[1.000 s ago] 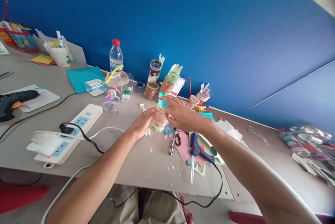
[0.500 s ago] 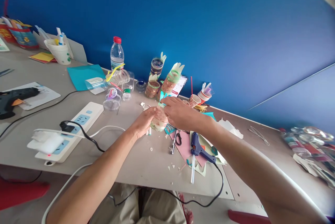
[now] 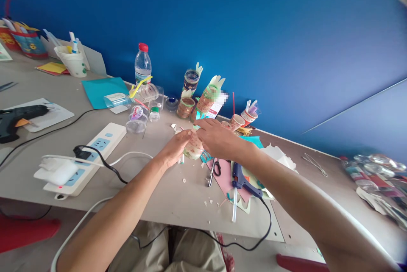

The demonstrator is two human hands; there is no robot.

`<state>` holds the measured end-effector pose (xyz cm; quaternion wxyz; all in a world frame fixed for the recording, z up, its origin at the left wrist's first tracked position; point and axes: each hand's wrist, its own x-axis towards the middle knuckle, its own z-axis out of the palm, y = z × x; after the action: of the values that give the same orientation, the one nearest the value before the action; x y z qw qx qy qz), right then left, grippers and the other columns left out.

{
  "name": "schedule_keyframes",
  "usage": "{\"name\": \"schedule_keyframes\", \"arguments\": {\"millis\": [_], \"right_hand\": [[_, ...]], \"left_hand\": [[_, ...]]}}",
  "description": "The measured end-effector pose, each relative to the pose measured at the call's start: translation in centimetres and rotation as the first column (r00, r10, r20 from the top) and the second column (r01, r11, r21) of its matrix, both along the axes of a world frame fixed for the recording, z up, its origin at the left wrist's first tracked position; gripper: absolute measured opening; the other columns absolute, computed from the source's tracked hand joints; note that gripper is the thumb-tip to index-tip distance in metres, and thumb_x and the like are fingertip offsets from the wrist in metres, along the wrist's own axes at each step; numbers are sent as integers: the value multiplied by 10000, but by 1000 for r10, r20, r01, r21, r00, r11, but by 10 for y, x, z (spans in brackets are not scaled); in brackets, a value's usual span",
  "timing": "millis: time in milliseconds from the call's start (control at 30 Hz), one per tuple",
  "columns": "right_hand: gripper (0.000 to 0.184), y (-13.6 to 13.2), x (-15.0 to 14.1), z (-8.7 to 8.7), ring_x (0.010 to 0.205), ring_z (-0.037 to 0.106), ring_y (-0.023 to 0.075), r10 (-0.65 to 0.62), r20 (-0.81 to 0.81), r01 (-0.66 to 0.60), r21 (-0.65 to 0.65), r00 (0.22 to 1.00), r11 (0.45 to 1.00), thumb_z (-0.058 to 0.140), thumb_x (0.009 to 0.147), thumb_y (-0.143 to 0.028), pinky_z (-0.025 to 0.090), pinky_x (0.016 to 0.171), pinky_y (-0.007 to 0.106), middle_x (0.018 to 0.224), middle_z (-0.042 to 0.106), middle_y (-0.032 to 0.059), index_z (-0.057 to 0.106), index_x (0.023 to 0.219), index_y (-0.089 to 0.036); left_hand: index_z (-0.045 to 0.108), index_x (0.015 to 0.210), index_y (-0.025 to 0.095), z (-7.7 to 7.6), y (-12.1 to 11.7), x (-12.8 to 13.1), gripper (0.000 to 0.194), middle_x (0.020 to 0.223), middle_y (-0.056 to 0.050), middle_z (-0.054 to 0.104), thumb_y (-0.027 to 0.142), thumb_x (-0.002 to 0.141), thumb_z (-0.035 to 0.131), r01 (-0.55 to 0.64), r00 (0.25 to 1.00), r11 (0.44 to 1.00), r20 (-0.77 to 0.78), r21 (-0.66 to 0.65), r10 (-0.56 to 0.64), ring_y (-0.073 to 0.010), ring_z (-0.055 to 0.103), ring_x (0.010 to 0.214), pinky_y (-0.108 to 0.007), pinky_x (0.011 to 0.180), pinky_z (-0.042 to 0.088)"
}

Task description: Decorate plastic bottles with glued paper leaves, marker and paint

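Directly between hands (image 3: pixel 174 149) (image 3: pixel 218 137): brownish container (image 3: pixel 193 148), touching both.

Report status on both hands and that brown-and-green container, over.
Left hand gripping brown-and-green container from the side. Right hand at its top, grip unclear. Dark blue glue gun nearby, untouched.

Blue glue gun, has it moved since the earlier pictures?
No; against the table's near edge, the blue glue gun shows no clear shift in any direction.

Looks like a craft room, with a hot glue gun (image 3: pixel 237 175), pink paper (image 3: pixel 226 183) and teal paper (image 3: pixel 98 90) on the surface (image 3: pixel 171 204).
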<state>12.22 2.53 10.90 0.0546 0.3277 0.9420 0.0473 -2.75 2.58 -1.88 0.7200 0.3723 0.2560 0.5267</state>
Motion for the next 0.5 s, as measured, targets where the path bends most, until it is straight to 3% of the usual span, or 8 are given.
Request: {"name": "schedule_keyframes", "arguments": {"millis": [133, 233, 367, 433, 500], "right_hand": [[230, 1, 4, -5, 1181, 586, 321, -29, -45, 30, 34, 999, 999, 508, 857, -7, 460, 1034, 502, 1344, 578, 199, 684, 962, -112], [175, 3, 14, -7, 1158, 595, 295, -56, -289, 69, 32, 956, 997, 492, 909, -90, 493, 996, 479, 1293, 578, 177, 648, 957, -153], [145, -7, 35, -16, 1138, 599, 269, -60, -681, 169, 95, 729, 981, 487, 922, -129, 503, 961, 456, 1149, 605, 130, 605, 908, -211], [117, -18, 44, -28, 1068, 620, 260, -77, -765, 236, 101, 639, 966, 504, 923, -151, 508, 929, 454, 1084, 613, 115, 592, 888, -219], [120, -32, 51, -44, 1093, 617, 265, -131, -785, 270, 48, 605, 962, 501, 928, -157, 505, 931, 450, 1086, 620, 120, 594, 886, -220]], "left_hand": [[712, 902, 155, -2, 2, 0, 424, 863, -85, 742, 535, 747, 819, -8, 1000, 1000, 21, -23, 9, -208, 678, 774, -301, 686, 497], [726, 915, 162, -2, 2, 0, 387, 886, -95, 745, 517, 777, 796, 5, 998, 999, 56, -37, -2, -217, 687, 778, -308, 667, 512], [733, 980, 160, -2, 3, 0, 386, 950, -113, 757, 509, 816, 757, 23, 997, 999, 72, -37, -20, -237, 709, 825, -321, 688, 547], [731, 1001, 154, -1, 4, -1, 394, 956, -115, 762, 499, 813, 765, 13, 997, 999, 72, -40, -10, -231, 715, 826, -318, 700, 558], [730, 998, 149, -2, 6, -2, 422, 943, -118, 764, 517, 796, 776, 14, 996, 999, 90, -31, -11, -233, 720, 817, -324, 703, 567]]}}
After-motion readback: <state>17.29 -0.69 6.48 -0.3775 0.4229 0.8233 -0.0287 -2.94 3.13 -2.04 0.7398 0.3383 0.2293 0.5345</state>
